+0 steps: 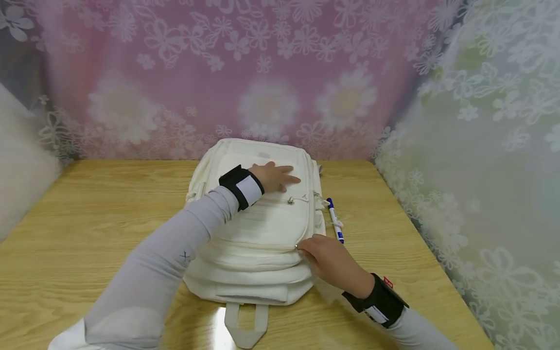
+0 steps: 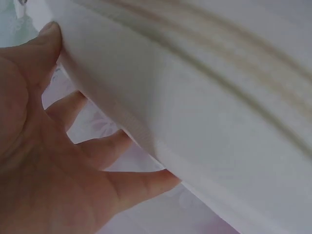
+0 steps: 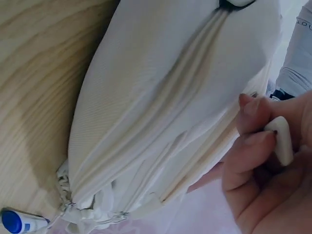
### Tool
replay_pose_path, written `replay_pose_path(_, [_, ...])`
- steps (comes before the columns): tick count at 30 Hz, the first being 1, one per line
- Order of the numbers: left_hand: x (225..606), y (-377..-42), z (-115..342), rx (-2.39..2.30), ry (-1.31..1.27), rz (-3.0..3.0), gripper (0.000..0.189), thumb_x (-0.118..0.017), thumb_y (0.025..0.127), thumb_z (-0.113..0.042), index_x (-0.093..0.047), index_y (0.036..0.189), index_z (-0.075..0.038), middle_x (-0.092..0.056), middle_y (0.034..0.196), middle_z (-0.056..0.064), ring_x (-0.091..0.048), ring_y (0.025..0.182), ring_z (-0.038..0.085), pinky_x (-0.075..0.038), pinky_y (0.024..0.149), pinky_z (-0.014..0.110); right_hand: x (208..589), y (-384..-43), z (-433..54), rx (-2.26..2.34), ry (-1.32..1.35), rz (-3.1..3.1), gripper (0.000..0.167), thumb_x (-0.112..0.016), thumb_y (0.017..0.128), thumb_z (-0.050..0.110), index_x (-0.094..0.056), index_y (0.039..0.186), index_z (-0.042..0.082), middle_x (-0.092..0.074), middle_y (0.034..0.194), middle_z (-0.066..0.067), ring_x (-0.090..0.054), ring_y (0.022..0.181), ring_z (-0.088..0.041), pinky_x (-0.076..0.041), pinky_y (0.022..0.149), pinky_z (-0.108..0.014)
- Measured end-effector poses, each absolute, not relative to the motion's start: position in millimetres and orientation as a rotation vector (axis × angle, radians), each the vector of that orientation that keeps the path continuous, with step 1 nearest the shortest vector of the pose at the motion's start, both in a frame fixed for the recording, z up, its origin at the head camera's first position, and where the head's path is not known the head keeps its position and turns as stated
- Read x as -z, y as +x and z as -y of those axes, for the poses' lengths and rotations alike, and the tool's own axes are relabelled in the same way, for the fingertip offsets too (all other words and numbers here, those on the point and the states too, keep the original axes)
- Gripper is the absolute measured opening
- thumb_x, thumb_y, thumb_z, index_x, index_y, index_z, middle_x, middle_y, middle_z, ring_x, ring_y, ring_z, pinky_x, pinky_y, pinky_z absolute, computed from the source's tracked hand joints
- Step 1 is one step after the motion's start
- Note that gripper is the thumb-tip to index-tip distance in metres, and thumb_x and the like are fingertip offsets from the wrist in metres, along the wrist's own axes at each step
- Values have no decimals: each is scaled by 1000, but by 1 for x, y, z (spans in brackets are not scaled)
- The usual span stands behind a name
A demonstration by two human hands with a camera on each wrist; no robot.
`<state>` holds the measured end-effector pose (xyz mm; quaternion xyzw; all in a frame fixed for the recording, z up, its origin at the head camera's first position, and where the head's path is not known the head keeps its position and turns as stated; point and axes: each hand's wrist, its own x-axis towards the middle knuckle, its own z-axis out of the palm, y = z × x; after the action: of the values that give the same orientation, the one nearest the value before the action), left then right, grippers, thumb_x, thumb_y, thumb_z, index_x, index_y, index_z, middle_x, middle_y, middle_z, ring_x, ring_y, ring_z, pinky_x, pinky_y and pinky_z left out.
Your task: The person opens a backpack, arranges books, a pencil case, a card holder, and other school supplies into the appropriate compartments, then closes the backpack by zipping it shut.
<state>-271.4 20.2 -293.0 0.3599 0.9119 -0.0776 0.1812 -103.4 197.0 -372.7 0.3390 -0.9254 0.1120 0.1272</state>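
Note:
A white backpack (image 1: 262,226) lies on the wooden table with its front pockets facing up and its top handle (image 1: 246,335) toward me. My left hand (image 1: 274,177) rests on the upper front of the bag, fingers spread. Those fingertips touch the white fabric (image 2: 195,112) in the left wrist view. At the bag's right side my right hand (image 1: 327,260) pinches the white zipper pull (image 3: 282,141) between thumb and fingers. The zipper line (image 1: 258,247) curves across the front pocket. The fingers partly hide the slider.
A blue-capped white marker (image 1: 335,221) lies on the table (image 1: 385,233) close to the bag's right side, with a thin cord by it. Floral curtains hang behind (image 1: 271,73) and at the right (image 1: 490,170) of the table.

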Motion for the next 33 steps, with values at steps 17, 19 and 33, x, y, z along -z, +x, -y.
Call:
replay_pose_path(17, [309, -160, -11, 49, 1628, -2651, 33, -56, 92, -41, -63, 120, -26, -58, 123, -1, -54, 110, 20, -41, 98, 41, 351, -87, -223, -777, 761, 2925, 7, -61, 90, 22, -66, 90, 16, -60, 69, 10, -45, 58, 5, -38, 54, -17])
replay_pose_path(19, [312, -144, -13, 122, 1715, -2662, 31, -60, 89, -43, -66, 114, -26, -60, 108, -3, -54, 95, 15, -45, 86, 32, 349, -86, -222, -784, 754, 2912, 7, -62, 90, 23, -65, 87, 17, -60, 70, 11, -46, 59, 5, -39, 54, -17])
replay_pose_path(33, [327, -137, -18, -214, 1622, -2615, 15, -56, 94, -20, -69, 89, -16, -66, 80, -6, -52, 65, 3, -42, 63, 16, 349, -101, -229, -732, 862, 2787, 12, -64, 88, 15, -65, 99, 12, -65, 87, 3, -57, 73, -4, -47, 60, -21])
